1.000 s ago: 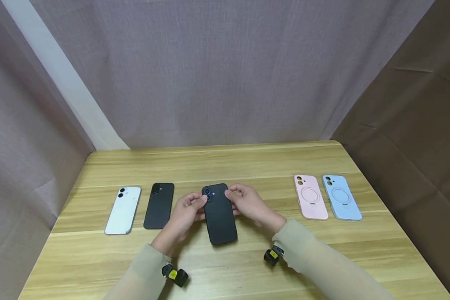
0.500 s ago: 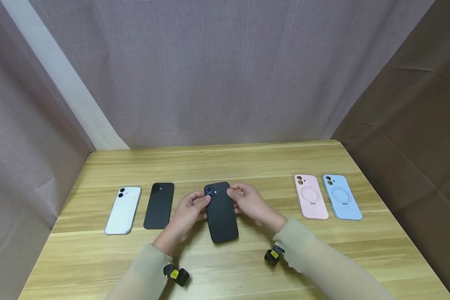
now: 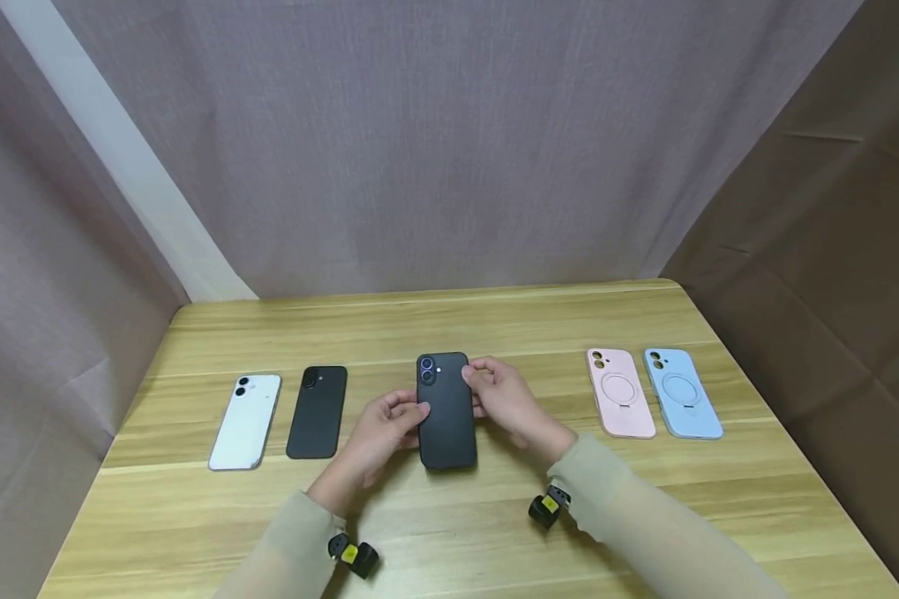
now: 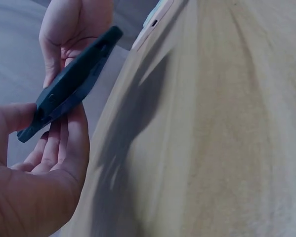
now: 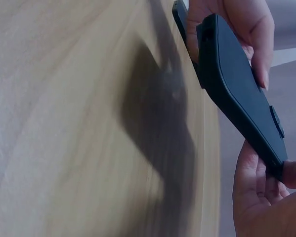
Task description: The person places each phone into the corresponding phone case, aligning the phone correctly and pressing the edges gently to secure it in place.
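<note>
A lilac-grey curtain [image 3: 449, 150] hangs behind my wood-grain table [image 3: 449, 532], and toward the table's left side I have a white phone [image 3: 243, 424] lying back up, with a black phone [image 3: 317, 416] beside it, back up too. Then comes my left hand [image 3: 385, 433], clamped on the left long edge of the dark handset [image 3: 448, 424], thumb on its back below the lenses, fingers underneath. To hold it well, I reckon that thumb should press near the rim and stay off the lens glass. The handset itself is lifted clear of the tabletop, mid-table between my hands: matte black, rounded at the corners, two stacked lenses at its upper left with a small pale dot alongside. I can't tell how snugly its outer shell sits. My right hand [image 3: 502, 399] pinches the upper right edge, thumb on the back, fingers behind; an even squeeze from both sides ought to stop it twisting or slipping. Farther right, well apart from my grip, lie a pink case [image 3: 620, 395] and a blue case [image 3: 683, 395], each with a ring on its back.
</note>
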A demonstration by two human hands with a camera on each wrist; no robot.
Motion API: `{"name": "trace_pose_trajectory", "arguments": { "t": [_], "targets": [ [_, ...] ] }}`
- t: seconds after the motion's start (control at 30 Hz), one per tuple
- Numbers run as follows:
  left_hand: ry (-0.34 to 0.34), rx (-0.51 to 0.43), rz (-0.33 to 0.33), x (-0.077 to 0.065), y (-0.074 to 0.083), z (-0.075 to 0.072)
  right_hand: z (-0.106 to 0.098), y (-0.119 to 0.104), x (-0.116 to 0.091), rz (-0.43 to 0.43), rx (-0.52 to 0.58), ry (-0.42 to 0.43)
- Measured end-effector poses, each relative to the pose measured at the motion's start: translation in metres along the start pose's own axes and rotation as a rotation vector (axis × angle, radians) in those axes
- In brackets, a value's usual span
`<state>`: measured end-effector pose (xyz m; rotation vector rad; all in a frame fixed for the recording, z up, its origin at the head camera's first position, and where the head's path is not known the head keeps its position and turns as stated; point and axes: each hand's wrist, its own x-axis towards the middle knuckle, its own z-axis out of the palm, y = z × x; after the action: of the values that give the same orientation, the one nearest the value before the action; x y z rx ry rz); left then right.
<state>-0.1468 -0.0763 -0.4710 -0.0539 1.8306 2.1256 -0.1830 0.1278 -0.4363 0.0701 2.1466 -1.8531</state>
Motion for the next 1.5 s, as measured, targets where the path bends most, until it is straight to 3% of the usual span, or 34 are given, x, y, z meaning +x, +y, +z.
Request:
{"name": "trace_pose_trajectory", "arguments": {
  "t": [0.2,0.33,0.87,1.2,1.5],
  "targets": [
    [-0.090,-0.012,-0.025,-0.0022,-0.0041,0.0009,-0.0043,-0.0004,0.0031,0.008,0.000,0.052],
    [-0.113,-0.008,-0.026,-0.0056,-0.0033,0.0026,-0.0061,-0.0018,0.0029,0.014,0.000,0.059],
    [-0.102,-0.034,-0.002,-0.0089,-0.0031,0.0046,-0.0061,-0.0038,0.0040,0.023,0.001,0.058],
    [-0.102,-0.002,0.023,-0.0077,-0.0057,0.0034,-0.0043,-0.0036,0.0037,0.021,0.015,0.049],
    [-0.097,-0.027,0.003,-0.0084,-0.0037,0.0044,-0.0041,-0.0052,0.0038,0.029,0.006,0.056]
  ]
}}
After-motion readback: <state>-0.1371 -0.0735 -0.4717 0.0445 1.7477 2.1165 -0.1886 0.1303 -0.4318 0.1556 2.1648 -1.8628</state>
